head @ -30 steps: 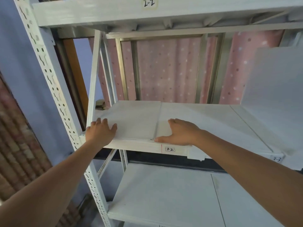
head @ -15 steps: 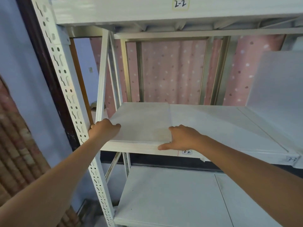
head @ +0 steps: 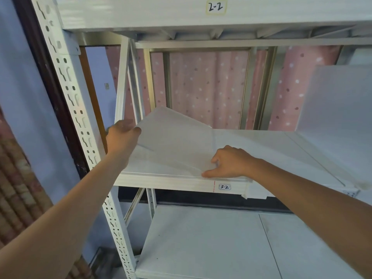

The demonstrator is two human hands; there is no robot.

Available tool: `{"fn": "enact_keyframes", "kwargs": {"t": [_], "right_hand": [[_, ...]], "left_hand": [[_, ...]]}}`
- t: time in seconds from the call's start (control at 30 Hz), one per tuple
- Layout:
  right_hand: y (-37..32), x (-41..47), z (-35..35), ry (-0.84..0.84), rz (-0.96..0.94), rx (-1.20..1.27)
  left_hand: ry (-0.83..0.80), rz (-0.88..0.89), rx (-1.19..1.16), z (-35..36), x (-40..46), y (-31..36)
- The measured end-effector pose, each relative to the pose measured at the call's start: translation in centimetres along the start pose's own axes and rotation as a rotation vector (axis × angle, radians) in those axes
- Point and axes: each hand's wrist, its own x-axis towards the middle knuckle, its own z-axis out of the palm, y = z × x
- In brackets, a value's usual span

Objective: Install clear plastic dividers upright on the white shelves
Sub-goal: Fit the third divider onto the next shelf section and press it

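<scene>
A frosted clear plastic divider (head: 175,141) is tilted up off the white shelf (head: 261,143) labelled 3-2. Its left edge is raised and its right edge rests near the shelf's front. My left hand (head: 120,135) grips the raised left edge. My right hand (head: 229,163) pinches the divider's lower front corner at the shelf lip. A second translucent divider (head: 338,109) stands upright at the far right of the same shelf.
A perforated white upright post (head: 80,121) stands just left of my left arm. The shelf above carries the label 2-2 (head: 215,6). A lower white shelf (head: 211,244) lies below. A pink dotted curtain (head: 207,85) hangs behind the rack.
The divider lay flat on the shelf under both hands. Now its left edge is lifted by my left hand, and my right hand has closed on its front corner.
</scene>
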Motion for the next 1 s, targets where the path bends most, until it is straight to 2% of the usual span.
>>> {"fn": "enact_keyframes", "kwargs": {"t": [0.17,0.47,1.0], "right_hand": [[1.7,-0.3,0.7,0.114,-0.062,0.206],[4.1,-1.9,-0.1,0.180,-0.065,0.429],[8.9,-4.2,-0.2,0.281,0.083,0.707]], "left_hand": [[-0.125,0.141,-0.179,2.4,-1.2,2.0],[-0.436,0.354,-0.357,6.5,-3.5,4.1],[-0.501,0.497,-0.339,13.5,-5.6,10.8]]}}
